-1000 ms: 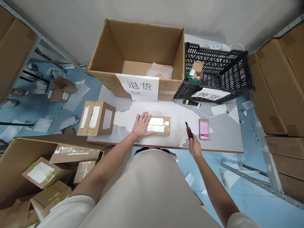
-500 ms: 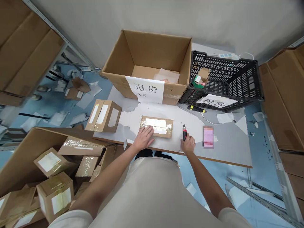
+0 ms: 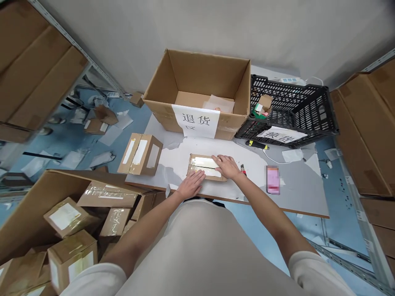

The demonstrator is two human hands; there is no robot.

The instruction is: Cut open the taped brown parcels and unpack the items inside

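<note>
A small brown cardboard box (image 3: 202, 163) with white labels and shiny tape lies on the worktable before me. A dark seam runs lengthwise across its top. The fingers of my left hand (image 3: 191, 184) lie stretched out over its front edge. My right hand (image 3: 227, 166) rests on the box's right part, fingers extended at the seam. Just right of that hand, a red and black utility knife (image 3: 243, 169) lies on the table, partly hidden by my wrist.
Behind stand a large open carton (image 3: 160, 113) with a paper sign and a black plastic crate (image 3: 321, 117). Another taped box (image 3: 145, 154) stands left on the table (image 3: 296, 193). A phone (image 3: 273, 180) and a yellow-black cutter (image 3: 257, 144) lie right. A carton (image 3: 40, 197) of parcels stands lower left.
My right hand has let go of the utility knife and moved left onto the small box. My left hand stays at the box's front. The view has shifted slightly.
</note>
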